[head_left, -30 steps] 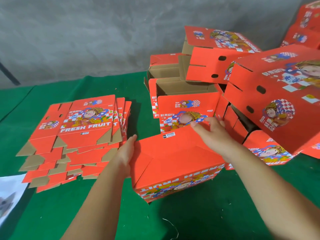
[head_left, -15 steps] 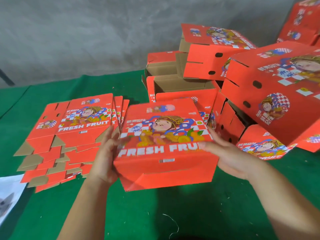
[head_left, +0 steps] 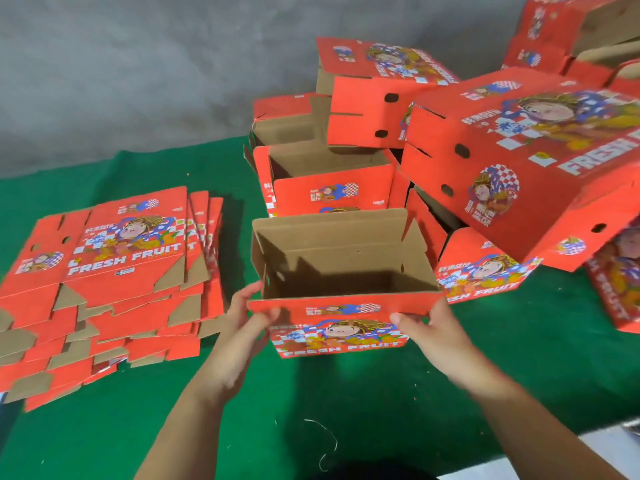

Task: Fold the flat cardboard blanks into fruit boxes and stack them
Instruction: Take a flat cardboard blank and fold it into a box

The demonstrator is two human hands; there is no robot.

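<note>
I hold a folded red fruit box (head_left: 341,329) upright over the green table, its brown inside open toward me. My left hand (head_left: 242,327) grips its left near corner, thumb on the printed front. My right hand (head_left: 433,336) grips the right near corner the same way. A fanned pile of flat red blanks (head_left: 114,271) lies to the left. Behind the held box stand open folded boxes (head_left: 329,181), and a heap of folded boxes (head_left: 512,161) leans at the right.
The green cloth (head_left: 346,403) covers the table, with a thin thread (head_left: 329,441) lying near my body. A grey wall (head_left: 138,71) closes the back. A white sheet (head_left: 595,448) shows at the lower right edge.
The box was bottom up a second ago, then turned with its printed side facing me. Now it stands open side up, with both hands on its near corners.
</note>
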